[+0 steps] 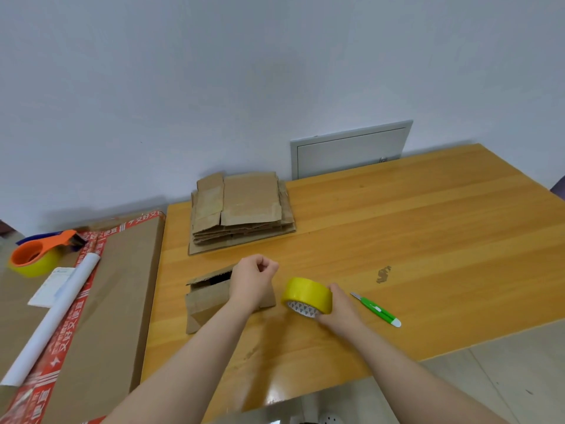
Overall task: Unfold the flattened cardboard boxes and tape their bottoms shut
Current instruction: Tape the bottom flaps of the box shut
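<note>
Partly opened cardboard box on the wooden table, toward its front-left part, long axis running roughly left to right, dark open mouth turned up and away toward the wall, one flap splayed toward the near edge. Likely light and thin-walled: stiff along the creases, easily dented in the panels, prone to sliding on the smooth top, so best held down at a corner or folded edge rather than squeezed mid-panel. Over its right end, left hand, fingers curled in, thumb against forefinger; perhaps pinching a tape end, though impossible to tell from here. Just right of the box, yellow tape roll, tilted on edge, gripped from its right side by right hand, fingers wrapped round the rim. Further right, green utility knife, apart from that hand. Behind, stack of flattened boxes near the wall. Off to the left, large carton bearing an orange tape dispenser and a white paper roll.
</note>
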